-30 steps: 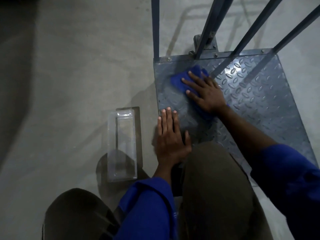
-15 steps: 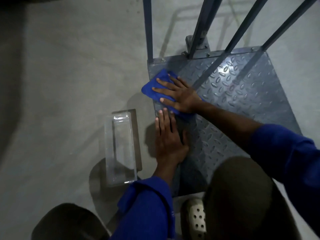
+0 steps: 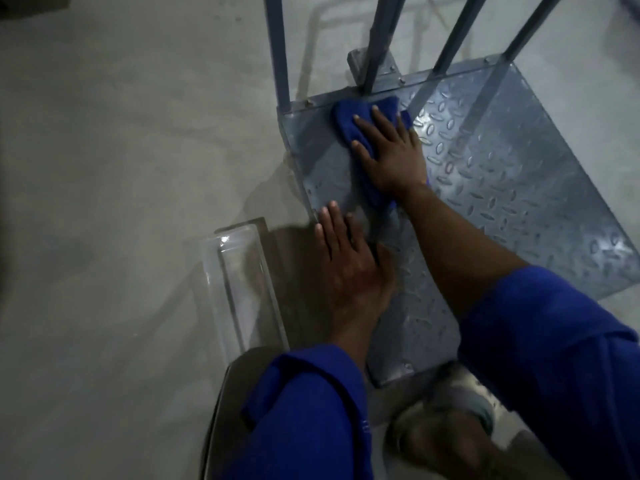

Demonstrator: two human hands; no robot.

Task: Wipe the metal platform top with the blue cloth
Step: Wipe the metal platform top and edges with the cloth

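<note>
The right hand [image 3: 391, 152] has swept the cloth [image 3: 349, 128] from the platform's [image 3: 519, 188] left edge, where it overhung half a second ago, back up to the far left corner by the upright bars [image 3: 375, 39], fingers spread flat and pressing it down rather than gripping. The left hand [image 3: 349, 268] stays planted open-palmed on the near left edge as a brace, beside the clear tray [image 3: 239, 289] on the floor. To my eye the left strip is getting its passes while the wide right side still waits.
</note>
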